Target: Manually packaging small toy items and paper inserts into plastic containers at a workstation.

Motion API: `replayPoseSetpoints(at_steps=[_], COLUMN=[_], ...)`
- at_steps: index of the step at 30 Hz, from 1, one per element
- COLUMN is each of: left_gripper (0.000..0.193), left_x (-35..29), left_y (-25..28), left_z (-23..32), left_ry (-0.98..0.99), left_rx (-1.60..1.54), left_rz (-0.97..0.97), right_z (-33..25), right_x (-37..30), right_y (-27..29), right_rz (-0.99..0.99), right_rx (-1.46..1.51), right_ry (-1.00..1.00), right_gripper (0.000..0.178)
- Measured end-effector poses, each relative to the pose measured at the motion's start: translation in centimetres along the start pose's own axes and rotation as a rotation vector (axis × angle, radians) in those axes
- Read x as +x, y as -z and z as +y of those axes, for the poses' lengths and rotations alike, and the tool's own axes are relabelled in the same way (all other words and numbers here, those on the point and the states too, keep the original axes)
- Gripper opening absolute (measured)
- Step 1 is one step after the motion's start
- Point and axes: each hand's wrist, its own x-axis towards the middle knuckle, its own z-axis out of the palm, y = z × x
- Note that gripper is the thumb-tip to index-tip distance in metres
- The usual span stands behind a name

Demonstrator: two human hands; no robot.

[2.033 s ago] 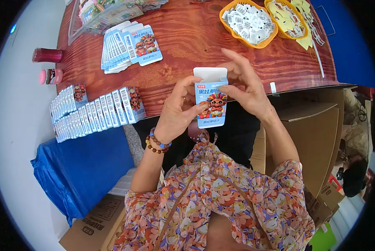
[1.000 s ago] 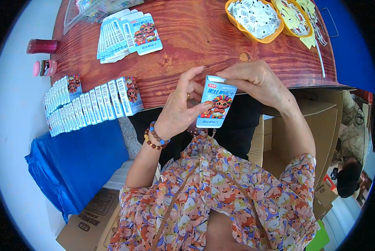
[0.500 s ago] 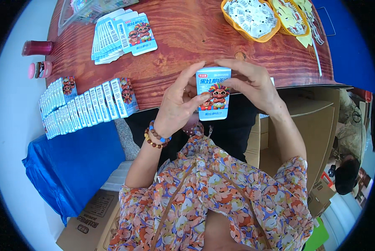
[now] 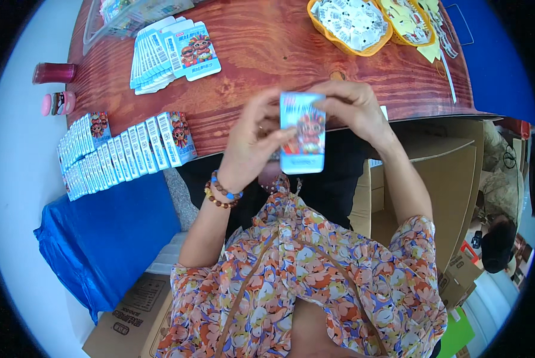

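Note:
A small light-blue printed carton [image 4: 303, 156] with cartoon figures on its front stands upright between my hands, over the near table edge. My left hand [image 4: 243, 140] grips it from the left side, thumb across the front and the other fingers behind, mostly hidden. At the upper right corner, my right hand [image 4: 358, 112] has its thumb and fingers closed on the carton's top edge. The carton and my left fingers are slightly blurred. To the left on the table, boxes of the same print [image 4: 127, 149] stand in rows. Farther back lies a fanned stack of flat cartons [image 4: 154, 59].
Two yellow baskets sit at the far right, one [image 4: 346, 49] with white tags, the other [image 4: 423, 43] with yellow pieces. A clear plastic tub [image 4: 93, 36], a dark red jar [image 4: 55, 73] and a pink-lidded jar [image 4: 58, 103] stand left. An open cardboard box [image 4: 437, 179] is beside me, right.
My right thumb and fingers have drawn in closer on the carton's upper right corner. My left hand still holds the carton, which has shifted slightly left.

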Motion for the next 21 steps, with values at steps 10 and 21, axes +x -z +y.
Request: replayPoseSetpoints(at_steps=[10,21], left_gripper=[0.105,0.082], left_x=[1.0,2.7], left_y=[-2.6,-1.2], left_z=[-0.5,0.6], left_ry=[-0.345,-0.266], left_rx=[0.562,0.674], left_rz=[0.296,0.289], right_z=[0.3,-0.4], right_x=[0.0,6.2], right_y=[-8.1,10.2], right_rz=[0.274,0.509], right_rx=[1.374,-0.543], right_ry=[-0.495,-0.134], right_gripper=[0.027,0.016])
